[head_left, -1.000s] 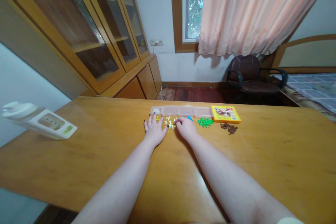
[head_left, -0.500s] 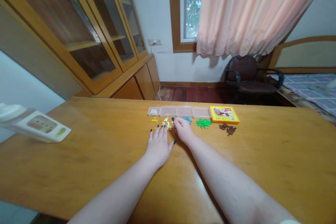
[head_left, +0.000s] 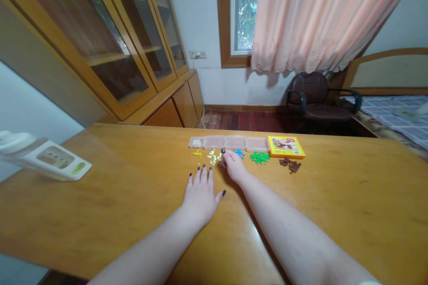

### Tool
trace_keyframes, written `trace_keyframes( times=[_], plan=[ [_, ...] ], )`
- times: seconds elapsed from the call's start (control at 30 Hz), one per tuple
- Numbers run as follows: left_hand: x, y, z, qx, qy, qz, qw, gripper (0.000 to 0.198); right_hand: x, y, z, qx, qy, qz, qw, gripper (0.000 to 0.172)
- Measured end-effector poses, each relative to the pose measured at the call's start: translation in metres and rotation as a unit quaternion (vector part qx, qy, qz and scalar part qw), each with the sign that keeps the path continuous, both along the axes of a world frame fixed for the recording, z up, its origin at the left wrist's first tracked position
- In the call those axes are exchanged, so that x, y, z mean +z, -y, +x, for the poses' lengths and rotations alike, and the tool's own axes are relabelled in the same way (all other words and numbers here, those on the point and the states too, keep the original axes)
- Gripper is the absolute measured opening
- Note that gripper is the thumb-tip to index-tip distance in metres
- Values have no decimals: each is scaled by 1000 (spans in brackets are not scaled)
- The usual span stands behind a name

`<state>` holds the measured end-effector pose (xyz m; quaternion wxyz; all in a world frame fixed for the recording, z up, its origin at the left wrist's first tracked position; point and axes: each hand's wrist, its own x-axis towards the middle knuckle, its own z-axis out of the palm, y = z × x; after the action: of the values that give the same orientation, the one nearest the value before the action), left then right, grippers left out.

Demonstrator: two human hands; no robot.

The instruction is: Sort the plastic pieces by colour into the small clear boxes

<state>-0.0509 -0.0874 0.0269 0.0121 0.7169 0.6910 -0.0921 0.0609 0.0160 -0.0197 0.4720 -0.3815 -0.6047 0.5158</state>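
Palm down on the table, my left hand has its fingers spread, just on the near side of some cream-white pieces and a few yellow pieces. My right hand is closed, fingers curled at the right edge of the cream-white pieces; what they hold, if anything, is hidden. Partly behind it lie blue pieces. Farther right are a heap of green pieces and a scatter of brown pieces. Behind the heaps stands a row of clear plastic trays; the leftmost has something whitish in it.
A yellow box lies at the right end of the trays. On the left of the wooden table a white-and-clear plastic container lies tilted. Beyond the far edge are a glass-fronted cabinet and a brown armchair.
My left hand has drawn back slightly toward me, away from the cream-white pieces. My right hand stays closed at nearly the same spot. The view has shifted a little.
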Motion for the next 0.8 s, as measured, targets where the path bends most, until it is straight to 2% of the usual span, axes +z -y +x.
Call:
trace_keyframes(
  times=[0.13,0.23,0.37,0.5,0.57,0.7,0.8],
  plan=[
    [-4,7,10,-31,0,-61,998,76,-2,0,1,-14,30,30,999,36],
    [-12,1,9,-38,6,-61,997,77,-3,0,2,-16,56,51,997,34],
    [-16,-14,-4,-8,-3,-34,999,75,-3,0,2,-22,63,53,996,33],
    [-12,-23,-15,33,-19,-17,999,75,-2,-1,2,-21,64,48,997,33],
    [-10,-20,-14,18,-15,-9,1000,75,-1,-1,2,-24,68,47,996,34],
    [-12,-9,-2,-51,15,-13,998,74,1,0,3,-34,82,54,995,35],
    [-17,-8,1,-52,18,-28,998,73,3,2,3,-31,93,59,993,33]
  ],
)
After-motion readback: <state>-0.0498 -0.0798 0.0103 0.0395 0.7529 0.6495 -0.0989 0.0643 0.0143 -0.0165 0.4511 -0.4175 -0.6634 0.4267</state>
